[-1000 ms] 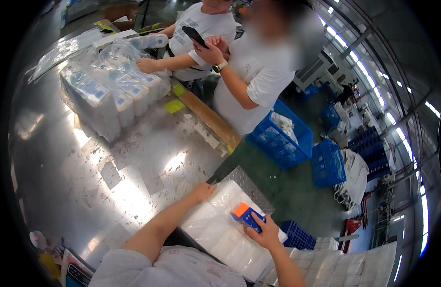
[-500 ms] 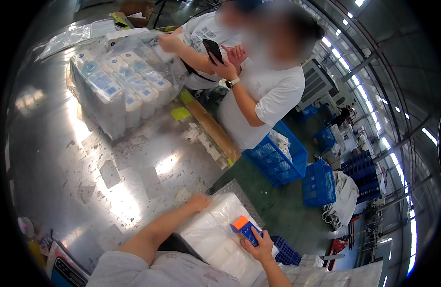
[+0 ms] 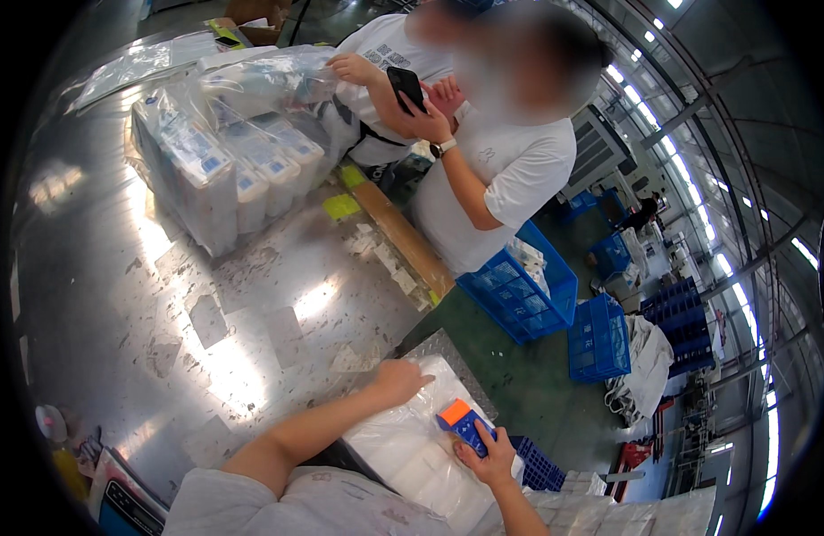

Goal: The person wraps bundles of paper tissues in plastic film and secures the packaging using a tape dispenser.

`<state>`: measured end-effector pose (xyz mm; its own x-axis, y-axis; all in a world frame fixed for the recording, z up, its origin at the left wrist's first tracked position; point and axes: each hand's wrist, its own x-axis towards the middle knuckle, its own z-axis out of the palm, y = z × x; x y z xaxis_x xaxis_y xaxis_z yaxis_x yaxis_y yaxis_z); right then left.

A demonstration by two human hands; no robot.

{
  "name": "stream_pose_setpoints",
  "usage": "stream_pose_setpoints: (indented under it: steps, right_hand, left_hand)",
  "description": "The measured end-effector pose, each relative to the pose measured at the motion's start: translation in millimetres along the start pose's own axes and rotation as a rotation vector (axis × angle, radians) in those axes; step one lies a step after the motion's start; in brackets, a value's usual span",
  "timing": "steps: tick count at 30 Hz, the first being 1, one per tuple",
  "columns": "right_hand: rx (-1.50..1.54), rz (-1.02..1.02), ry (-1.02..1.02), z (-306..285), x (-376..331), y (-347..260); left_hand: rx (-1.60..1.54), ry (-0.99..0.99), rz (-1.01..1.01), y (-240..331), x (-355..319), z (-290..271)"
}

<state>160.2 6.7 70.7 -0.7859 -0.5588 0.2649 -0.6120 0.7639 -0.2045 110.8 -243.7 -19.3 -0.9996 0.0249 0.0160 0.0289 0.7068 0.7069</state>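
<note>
Gripping blue tool (image 3: 467,422) in right hand (image 3: 490,457), end partly hidden

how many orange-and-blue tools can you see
1: the orange-and-blue tool is in the person's right hand, at the film-covered white pack. Others could be hidden.

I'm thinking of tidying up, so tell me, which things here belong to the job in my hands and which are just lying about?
In the job:
blue-and-orange tool, in your right hand
white pack, at your left hand

Apparently just lying about:
blue crates
white cloth, beside a crate
yellow-green scrap, on the table
</note>
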Motion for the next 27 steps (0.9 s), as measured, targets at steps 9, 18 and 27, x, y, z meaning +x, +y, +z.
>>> stream_pose_setpoints:
  steps: [9, 18, 27]
  right_hand:
    - [-0.003, 0.007, -0.003, 0.4, 0.1, 1.5]
    - [-0.004, 0.016, -0.014, 0.7, -1.5, 0.9]
    - [-0.009, 0.027, -0.010, 1.7, -2.0, -0.3]
  left_hand:
    - [-0.140, -0.135, -0.077, 3.9, -16.3, 7.7]
    - [-0.296, -0.301, -0.160, -13.8, -14.6, 19.6]
    - [-0.327, -0.288, -0.139, -14.6, -17.3, 17.9]
